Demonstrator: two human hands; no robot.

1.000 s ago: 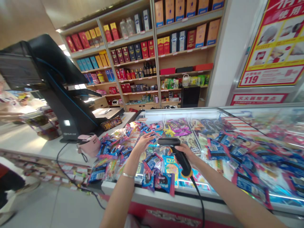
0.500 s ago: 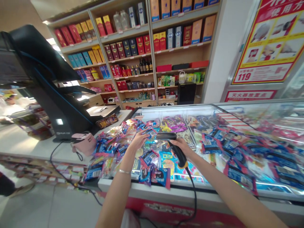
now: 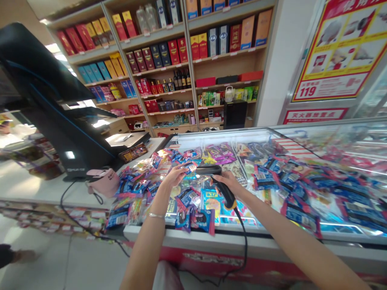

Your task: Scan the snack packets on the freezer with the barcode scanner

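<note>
Gripping the black pistol-shaped scanner (image 3: 226, 193), the right hand (image 3: 231, 183) points it toward nine o'clock, apparently to face the shiny blue-and-pink plastic packet (image 3: 190, 166) pinched in the left hand (image 3: 175, 176).

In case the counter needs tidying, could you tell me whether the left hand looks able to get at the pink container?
Probably yes: only low packets lie between the left hand and the pink container, though that hand holds a pouch.
</note>
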